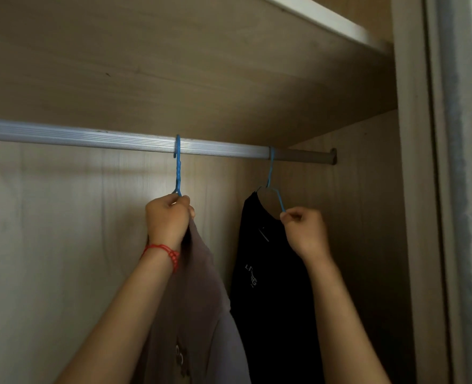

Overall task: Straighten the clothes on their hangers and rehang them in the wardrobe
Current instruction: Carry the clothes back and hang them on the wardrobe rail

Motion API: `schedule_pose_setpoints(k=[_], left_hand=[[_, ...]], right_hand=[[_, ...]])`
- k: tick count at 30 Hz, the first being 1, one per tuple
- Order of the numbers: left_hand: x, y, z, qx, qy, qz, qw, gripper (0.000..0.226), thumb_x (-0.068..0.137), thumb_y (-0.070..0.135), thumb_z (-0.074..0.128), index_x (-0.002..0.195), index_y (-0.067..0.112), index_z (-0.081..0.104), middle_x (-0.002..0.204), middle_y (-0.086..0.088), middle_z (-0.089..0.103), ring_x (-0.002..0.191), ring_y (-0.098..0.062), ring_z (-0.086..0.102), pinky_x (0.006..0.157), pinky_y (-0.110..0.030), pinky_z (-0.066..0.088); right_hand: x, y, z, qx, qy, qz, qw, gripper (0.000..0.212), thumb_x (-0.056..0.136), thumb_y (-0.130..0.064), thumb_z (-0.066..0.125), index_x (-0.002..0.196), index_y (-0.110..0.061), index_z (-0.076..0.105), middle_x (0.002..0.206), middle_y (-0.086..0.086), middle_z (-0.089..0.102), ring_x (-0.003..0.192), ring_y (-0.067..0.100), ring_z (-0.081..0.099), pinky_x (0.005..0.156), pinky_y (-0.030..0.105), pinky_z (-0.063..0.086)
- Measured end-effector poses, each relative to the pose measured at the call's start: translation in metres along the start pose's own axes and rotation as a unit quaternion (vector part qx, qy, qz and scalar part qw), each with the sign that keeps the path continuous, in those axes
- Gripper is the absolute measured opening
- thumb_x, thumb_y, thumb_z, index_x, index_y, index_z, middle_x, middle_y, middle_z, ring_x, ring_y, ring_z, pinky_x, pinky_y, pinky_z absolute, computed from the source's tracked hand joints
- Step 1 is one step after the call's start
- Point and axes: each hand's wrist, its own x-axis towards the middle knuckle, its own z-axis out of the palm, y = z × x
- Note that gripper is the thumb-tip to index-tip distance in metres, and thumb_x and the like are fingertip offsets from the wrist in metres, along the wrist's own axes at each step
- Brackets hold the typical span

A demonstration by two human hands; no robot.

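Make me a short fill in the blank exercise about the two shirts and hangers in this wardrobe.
1. Both hangers hook over the metal ____.
2. The left hand grips the hanger carrying the ____ shirt.
3. The right hand pinches the hanger of the ____ shirt.
4. A red bracelet circles the ____ wrist.

Missing words: rail; brown; black; left

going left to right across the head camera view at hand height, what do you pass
Left hand gripping the left blue hanger → brown shirt → black shirt → right hand pinching the right blue hanger → wardrobe side panel.
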Motion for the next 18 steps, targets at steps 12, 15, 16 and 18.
schedule_pose_setpoints(k=[12,15,16,18], left_hand=[[-0.018,0.004,-0.029,0.087,-0.069,0.025,0.993,0.019,0.077,0.038,0.059,0.079,0.027,0.073,0.085,0.002,0.069,0.096,-0.023,0.063,0.095,-0.038,0.049],[-0.033,0.005,-0.039,0.128,-0.088,0.08,0.985,0.024,0.086,0.021,0.059,0.106,0.013,0.069,0.106,-0.004,0.069,0.102,-0.018,0.061,0.095,-0.029,0.045],[-0.039,0.004,-0.043,0.142,-0.092,0.106,0.98,0.025,0.087,0.019,0.058,0.109,0.012,0.067,0.11,-0.006,0.068,0.104,-0.019,0.061,0.095,-0.03,0.046],[-0.05,0.0,-0.049,0.147,-0.105,0.141,0.973,0.026,0.087,0.018,0.059,0.111,0.012,0.066,0.113,-0.006,0.066,0.105,-0.02,0.06,0.094,-0.031,0.046]], right_hand=[[-0.073,-0.039,-0.025,-0.086,0.083,-0.071,0.99,0.026,0.091,-0.025,0.054,0.113,-0.018,0.065,0.104,0.0,0.067,0.098,0.015,0.06,0.078,0.027,0.049],[-0.096,-0.044,-0.031,-0.082,0.075,-0.084,0.99,0.024,0.092,-0.024,0.054,0.113,-0.017,0.064,0.094,-0.008,0.062,0.081,-0.003,0.055,0.062,0.007,0.039],[-0.105,-0.045,-0.034,-0.085,0.078,-0.084,0.99,0.024,0.092,-0.024,0.054,0.113,-0.018,0.064,0.092,-0.01,0.06,0.077,-0.007,0.052,0.059,0.003,0.035],[-0.122,-0.046,-0.04,-0.086,0.096,-0.088,0.988,0.025,0.091,-0.023,0.055,0.114,-0.018,0.064,0.09,-0.011,0.059,0.077,-0.01,0.049,0.062,0.002,0.036]])
